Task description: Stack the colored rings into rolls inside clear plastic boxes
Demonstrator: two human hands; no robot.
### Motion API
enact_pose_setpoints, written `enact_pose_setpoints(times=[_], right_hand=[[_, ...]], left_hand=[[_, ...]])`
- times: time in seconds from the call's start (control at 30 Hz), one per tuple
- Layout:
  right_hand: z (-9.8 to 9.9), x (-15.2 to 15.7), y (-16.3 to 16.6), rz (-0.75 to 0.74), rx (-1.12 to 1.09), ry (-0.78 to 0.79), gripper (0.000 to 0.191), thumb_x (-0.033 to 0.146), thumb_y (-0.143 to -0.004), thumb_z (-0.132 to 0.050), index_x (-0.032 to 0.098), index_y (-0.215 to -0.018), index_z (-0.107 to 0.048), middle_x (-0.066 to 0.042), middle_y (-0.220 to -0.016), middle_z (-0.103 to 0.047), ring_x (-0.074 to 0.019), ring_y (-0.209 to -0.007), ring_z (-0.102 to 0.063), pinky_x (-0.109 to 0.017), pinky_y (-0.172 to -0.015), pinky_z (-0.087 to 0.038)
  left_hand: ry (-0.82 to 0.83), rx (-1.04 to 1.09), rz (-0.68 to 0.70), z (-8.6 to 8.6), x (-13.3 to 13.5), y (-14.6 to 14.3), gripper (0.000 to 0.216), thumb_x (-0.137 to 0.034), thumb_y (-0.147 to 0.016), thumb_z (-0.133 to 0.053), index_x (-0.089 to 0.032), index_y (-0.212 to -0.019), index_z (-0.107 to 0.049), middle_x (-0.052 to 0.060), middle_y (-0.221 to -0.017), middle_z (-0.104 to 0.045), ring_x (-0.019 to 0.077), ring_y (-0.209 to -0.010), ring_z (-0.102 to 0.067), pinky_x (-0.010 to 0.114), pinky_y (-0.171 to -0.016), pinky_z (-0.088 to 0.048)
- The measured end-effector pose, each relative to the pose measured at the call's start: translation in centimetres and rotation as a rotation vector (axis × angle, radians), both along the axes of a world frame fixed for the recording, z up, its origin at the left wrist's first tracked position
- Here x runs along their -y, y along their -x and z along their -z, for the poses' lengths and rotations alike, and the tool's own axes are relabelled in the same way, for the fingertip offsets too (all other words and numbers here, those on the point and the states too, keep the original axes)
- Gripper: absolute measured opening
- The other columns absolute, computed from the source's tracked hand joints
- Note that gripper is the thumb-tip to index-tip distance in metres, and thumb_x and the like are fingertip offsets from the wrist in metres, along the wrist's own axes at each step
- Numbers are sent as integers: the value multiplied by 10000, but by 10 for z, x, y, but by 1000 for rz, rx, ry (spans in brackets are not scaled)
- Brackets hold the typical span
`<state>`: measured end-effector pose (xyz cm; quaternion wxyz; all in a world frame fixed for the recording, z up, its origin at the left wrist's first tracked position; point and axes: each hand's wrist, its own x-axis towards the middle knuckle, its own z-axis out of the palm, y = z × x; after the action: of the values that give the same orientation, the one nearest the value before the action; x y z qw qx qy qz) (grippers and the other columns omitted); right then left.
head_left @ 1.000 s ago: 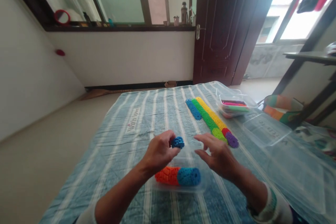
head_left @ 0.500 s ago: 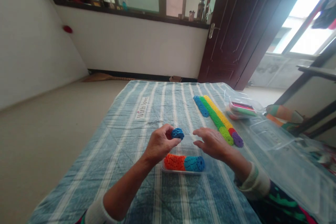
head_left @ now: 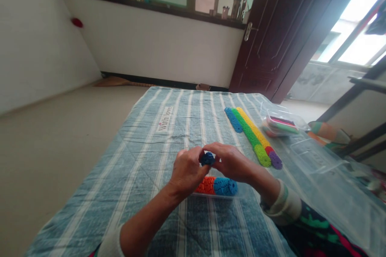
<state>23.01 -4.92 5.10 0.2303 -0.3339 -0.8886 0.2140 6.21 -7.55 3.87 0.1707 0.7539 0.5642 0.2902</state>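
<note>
A: Centre of the view: the left hand [head_left: 187, 170] and the right hand [head_left: 230, 162] meet above the striped cloth [head_left: 144, 156]. What lies between them?

B: A small blue stack of toothed discs [head_left: 207, 158]. The left thumb and fingers are closed on its left side; the right fingertips are closed on its right side. Both hands pinch the same piece, which is lifted clear of the cloth.

A: And directly beneath the hands?

B: A shallow clear tray [head_left: 215, 194] resting on the cloth. In it lies a short roll of the same discs, an orange section [head_left: 206, 185] joined end to end with a blue section [head_left: 224, 186] (the roll lies on its side, its open end facing right).

A: Farther back, to the right?

B: Three long rolls lie side by side on the cloth, touching one another: a short blue roll [head_left: 233, 119], a green roll [head_left: 250, 136], and a yellow roll [head_left: 255, 130] that ends in red and purple discs [head_left: 275, 160]. They are well apart from the hands.

A: Beyond those?

B: A clear lidded box [head_left: 282, 124] holding coloured pieces, and just in front of it a loose clear lid [head_left: 313, 154]. A dark door [head_left: 277, 28] stands behind the table. A patterned sleeve [head_left: 301, 217] covers the right forearm.
</note>
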Motion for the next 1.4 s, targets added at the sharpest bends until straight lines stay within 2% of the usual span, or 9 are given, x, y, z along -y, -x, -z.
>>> enact_pose_setpoints(times=[0.33,0.5,0.6,0.7,0.8,0.93,1.07,1.23,1.4], right_hand=[[16,-12,2,6,-39,103,183,96,-785,-638,198,-936,-659,20,-797,-664,-107,-685,-585,-217,-639,-400],[15,-14,1,3,157,27,94,103,-789,-629,174,-849,-638,20,-741,-643,-104,-660,-547,-220,-594,-333],[11,-14,8,-67,344,-69,121,71,-782,-616,174,-846,-617,10,-787,-653,-107,-671,-545,-226,-561,-278],[4,-14,18,-155,484,-158,172,39,-796,-575,176,-892,-612,-5,-842,-670,-108,-672,-558,-243,-522,-222],[-1,-14,28,-216,563,-199,184,33,-807,-564,177,-906,-622,-13,-828,-669,-111,-654,-569,-260,-494,-191],[-1,-11,34,-238,562,-196,235,10,-804,-563,200,-909,-654,-18,-862,-662,-118,-674,-585,-265,-485,-204],[11,-6,29,-186,498,-195,291,20,-831,-521,214,-1001,-658,-32,-926,-641,-127,-718,-585,-256,-512,-262],[21,1,22,-115,345,-198,419,-2,-840,-470,209,-1189,-564,-39,-963,-611,-124,-718,-552,-236,-566,-339],[29,3,22,-44,320,-149,251,15,-831,-478,169,-990,-596,-40,-919,-604,-125,-679,-530,-238,-569,-336]], left_hand=[[-59,-139,19,17,-2,1,64,-257,-831,-560,-202,-814,-532,13,-728,-640,214,-737,-616,480,-934,-368],[28,90,75,-5,-7,15,185,-284,-717,-674,-199,-808,-538,9,-778,-630,185,-721,-599,323,-696,-463],[75,188,69,-15,-13,28,162,-337,-748,-630,-195,-756,-552,0,-747,-613,173,-718,-599,294,-661,-462],[148,172,31,-15,-20,39,170,-354,-753,-595,-187,-749,-566,6,-727,-615,179,-701,-596,304,-660,-467],[272,159,88,-11,-24,46,173,-327,-740,-571,-172,-811,-596,25,-765,-643,194,-730,-618,310,-671,-481],[508,244,242,-5,-26,54,365,-289,-708,-581,-160,-1049,-587,42,-854,-686,200,-766,-649,276,-621,-491],[659,334,293,0,-25,56,574,-264,-668,-614,-173,-1221,-490,50,-924,-689,191,-727,-661,222,-498,-455],[682,354,291,1,-23,54,653,-249,-640,-641,-176,-1266,-469,49,-944,-673,155,-611,-626,198,-421,-411],[596,275,308,2,-23,52,682,-235,-656,-642,-184,-1312,-461,9,-847,-653,136,-580,-594,201,-455,-422]])
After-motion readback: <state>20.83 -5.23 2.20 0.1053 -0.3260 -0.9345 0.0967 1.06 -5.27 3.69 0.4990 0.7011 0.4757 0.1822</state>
